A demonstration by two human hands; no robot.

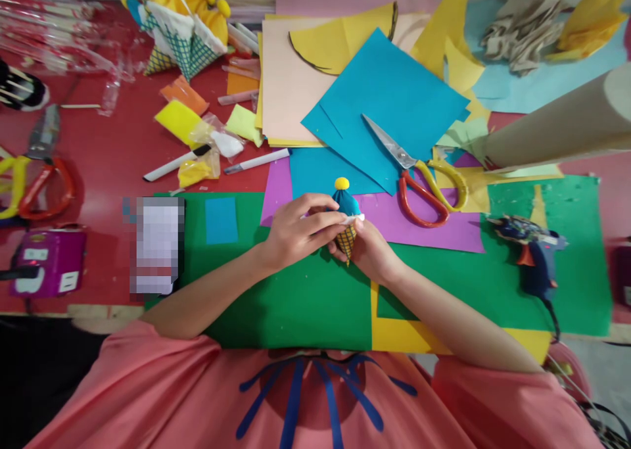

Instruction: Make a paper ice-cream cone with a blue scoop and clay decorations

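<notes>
Both my hands hold a small paper ice-cream cone craft (346, 207) over the green sheet (305, 298). It has a blue top, a yellow pom-pom and a yellow grid-patterned cone at the bottom. My left hand (298, 229) grips it from the left, fingers pressing a thin white strip around its middle. My right hand (371, 250) cups the cone from below and the right. The lower cone is partly hidden by my fingers.
Red-and-yellow scissors (419, 179) lie on blue paper (389, 100) and purple paper just right of my hands. A blue glue gun (535, 255) rests at the right. Markers (256, 162), foam scraps, another pair of scissors (39, 173) and a finished cone bundle (185, 25) sit at left and back.
</notes>
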